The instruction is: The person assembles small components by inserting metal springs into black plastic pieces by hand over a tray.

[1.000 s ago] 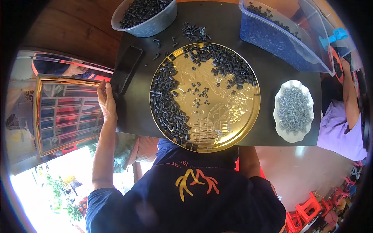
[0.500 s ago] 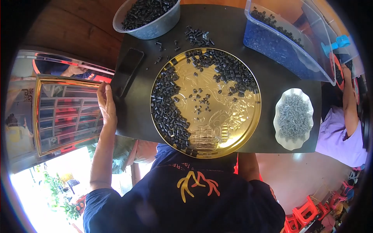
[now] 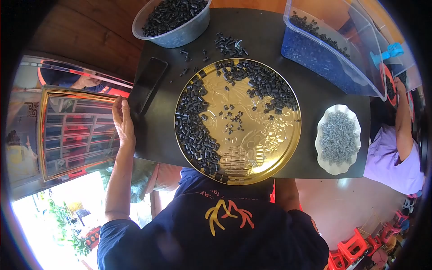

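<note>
My left hand (image 3: 123, 121) rests at the left edge of the dark table (image 3: 310, 130), its fingers stretched out and nothing in it. Only my right forearm (image 3: 286, 193) shows, running under the front edge, so the hand itself is hidden. In front of me sits a round gold tray (image 3: 243, 110) with a raised pattern. Small black plastic parts (image 3: 193, 123) line its left side, and more of them (image 3: 270, 83) lie along its upper right. A few tiny black pieces (image 3: 233, 120) are scattered in the middle.
A clear tub (image 3: 180, 38) of black parts stands at the back left, near a black phone-like slab (image 3: 150, 83). Loose parts (image 3: 229, 45) lie behind the tray. Rightward are a large plastic bin (image 3: 315, 63), a white dish (image 3: 320, 139) of small metallic-looking pieces, and another person's arm (image 3: 404, 121).
The whole view has shifted very slightly. My left hand keeps its place at the table edge, and the parts on the tray look the same.
</note>
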### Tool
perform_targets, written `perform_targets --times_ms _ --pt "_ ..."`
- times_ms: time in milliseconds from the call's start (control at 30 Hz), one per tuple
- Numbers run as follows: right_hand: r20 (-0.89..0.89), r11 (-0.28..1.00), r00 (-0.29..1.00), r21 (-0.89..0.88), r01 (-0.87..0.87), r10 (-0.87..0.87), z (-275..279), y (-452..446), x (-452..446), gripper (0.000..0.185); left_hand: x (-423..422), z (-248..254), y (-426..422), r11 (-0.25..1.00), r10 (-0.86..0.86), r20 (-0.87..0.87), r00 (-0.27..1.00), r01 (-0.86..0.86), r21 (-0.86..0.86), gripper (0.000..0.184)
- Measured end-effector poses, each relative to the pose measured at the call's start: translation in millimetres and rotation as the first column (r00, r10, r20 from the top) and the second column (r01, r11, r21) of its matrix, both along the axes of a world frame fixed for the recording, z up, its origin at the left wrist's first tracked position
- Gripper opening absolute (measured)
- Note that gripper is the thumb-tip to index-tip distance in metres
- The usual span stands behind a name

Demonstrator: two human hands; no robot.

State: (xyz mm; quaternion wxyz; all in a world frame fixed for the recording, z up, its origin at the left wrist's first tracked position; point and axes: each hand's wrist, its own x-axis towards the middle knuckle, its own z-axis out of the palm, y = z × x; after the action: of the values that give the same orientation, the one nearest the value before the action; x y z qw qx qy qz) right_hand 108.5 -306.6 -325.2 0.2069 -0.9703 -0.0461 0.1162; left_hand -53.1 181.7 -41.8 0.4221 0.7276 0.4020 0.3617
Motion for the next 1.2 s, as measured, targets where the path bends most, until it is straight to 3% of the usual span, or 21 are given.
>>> perform_targets --times_ms 800,1200 --pt "0.000 0.999 0.999 -0.001 -0.033 0.033 4 7 13 0.045 -4 -2 2 0.999 0.020 0.018 1.000 -0.019 -0.034 0.051" --pt "-0.009 0.998 0.999 0.041 -0.050 0.051 14 12 22 0.046 -8 -9 10 0.997 0.014 0.106 0.994 -0.005 -0.083 0.049"
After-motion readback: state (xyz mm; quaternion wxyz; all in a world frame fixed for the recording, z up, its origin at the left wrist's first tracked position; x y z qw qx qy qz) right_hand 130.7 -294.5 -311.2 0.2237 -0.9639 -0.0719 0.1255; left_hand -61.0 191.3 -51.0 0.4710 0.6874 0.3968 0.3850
